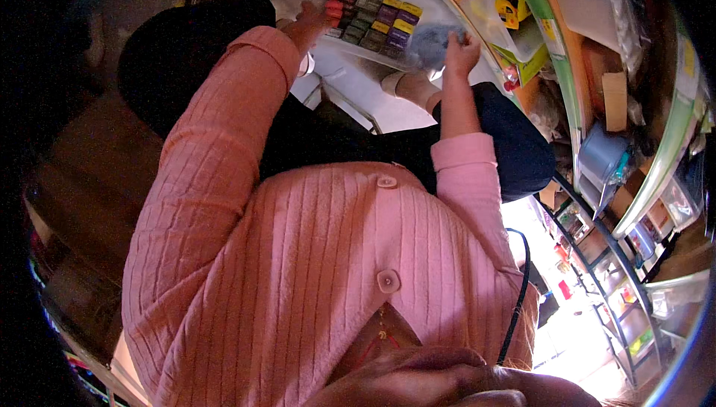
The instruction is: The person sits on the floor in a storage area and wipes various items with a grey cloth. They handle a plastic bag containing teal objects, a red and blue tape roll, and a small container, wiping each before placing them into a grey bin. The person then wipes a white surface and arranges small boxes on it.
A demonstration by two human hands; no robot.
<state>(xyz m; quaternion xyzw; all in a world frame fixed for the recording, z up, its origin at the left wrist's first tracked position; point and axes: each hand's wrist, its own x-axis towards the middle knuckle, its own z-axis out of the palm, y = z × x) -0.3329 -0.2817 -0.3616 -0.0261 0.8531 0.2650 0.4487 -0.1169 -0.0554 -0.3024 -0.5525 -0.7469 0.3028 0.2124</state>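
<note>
Several small boxes stand in tight rows inside a pale, shallow tray before me. Red boxes fill its left end, dark ones the middle, and yellow-and-purple ones the right. My left hand is at the red boxes; blur hides whether its fingers grip one. A crumpled, grey-blue cloth or bag lies at the tray's right end. My right hand pinches its right edge between thumb and fingers.
Shelves with green-and-white edge strips curve close along my right side. They hold a clear bin with a yellow tape measure, a grey-blue container and a cardboard piece. My dark-trousered knees flank the tray. A black cable hangs by my right side.
</note>
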